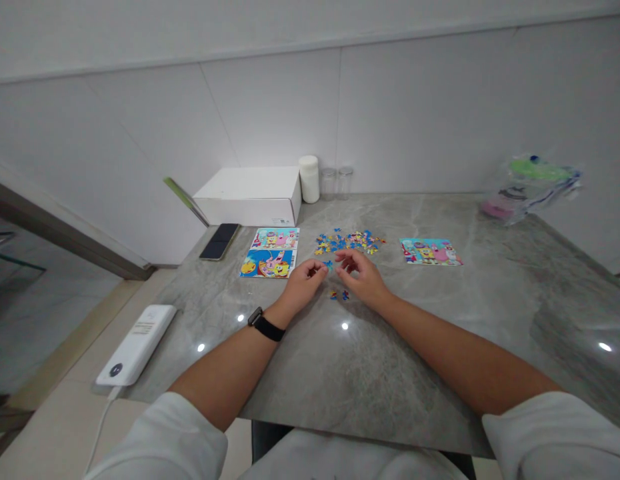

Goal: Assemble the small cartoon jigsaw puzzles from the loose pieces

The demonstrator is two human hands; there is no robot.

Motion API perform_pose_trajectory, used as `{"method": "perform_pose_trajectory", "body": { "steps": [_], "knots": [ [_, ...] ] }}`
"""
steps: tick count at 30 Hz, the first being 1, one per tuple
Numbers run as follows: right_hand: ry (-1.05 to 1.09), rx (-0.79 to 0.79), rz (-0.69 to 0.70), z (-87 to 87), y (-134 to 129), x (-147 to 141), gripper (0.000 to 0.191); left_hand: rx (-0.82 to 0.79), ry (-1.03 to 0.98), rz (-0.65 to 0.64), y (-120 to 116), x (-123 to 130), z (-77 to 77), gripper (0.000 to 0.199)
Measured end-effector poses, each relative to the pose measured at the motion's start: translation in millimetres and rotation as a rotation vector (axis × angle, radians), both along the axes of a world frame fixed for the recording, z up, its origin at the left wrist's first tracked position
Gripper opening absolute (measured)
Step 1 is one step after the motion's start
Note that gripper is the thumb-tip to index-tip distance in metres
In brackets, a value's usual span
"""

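Observation:
Between my fingertips shows a blue jigsaw puzzle piece (329,264), pinched by my left hand (308,280). Close on its right is my right hand (359,272), its thumb and fingers curved and apart, with nothing visible between them. Just beyond both hands lies a loose pile of colourful puzzle pieces (350,241). Two separate pieces, one red and yellow (333,295) and one dark blue and red (345,295), rest on the table nearer to me. A printed cartoon picture sheet (271,253) is left of my hands, and an assembled-looking cartoon picture (431,252) is to the right.
On the grey marbled table (440,333) are a phone (220,241), a white box (250,195), a white bottle (309,179) and two clear glasses (345,183). A plastic bag (527,190) sits back right. A white power bank (136,345) with a cable lies at the left edge.

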State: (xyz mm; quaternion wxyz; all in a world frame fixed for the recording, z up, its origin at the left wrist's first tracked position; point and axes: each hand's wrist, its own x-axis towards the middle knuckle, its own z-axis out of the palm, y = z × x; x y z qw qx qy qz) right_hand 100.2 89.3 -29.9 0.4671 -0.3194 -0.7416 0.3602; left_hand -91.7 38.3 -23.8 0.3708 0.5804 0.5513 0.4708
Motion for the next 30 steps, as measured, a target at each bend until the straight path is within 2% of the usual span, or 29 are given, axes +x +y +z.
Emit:
{"method": "perform_pose_trajectory", "body": {
  "steps": [3,6,17,25,30],
  "knots": [
    [-0.06,0.187,0.012,3.1,-2.7,1.7,0.037,-0.026,-0.046,0.012,0.6,0.2,0.6,0.03],
    [-0.104,0.272,0.018,3.3,-3.0,2.3,0.034,-0.035,-0.074,-0.003,0.1,0.9,1.4,0.029],
    [-0.171,0.346,0.006,2.9,-0.4,4.2,0.028,-0.018,-0.047,-0.031,-0.4,1.5,0.4,0.026],
    [-0.195,0.341,0.015,2.3,0.5,4.2,0.028,-0.013,-0.013,-0.055,-0.5,1.2,-1.1,0.027],
    [-0.199,0.344,0.009,1.1,1.9,4.9,0.026,0.088,0.113,-0.005,-0.9,0.9,1.0,0.016]
  ]
}}
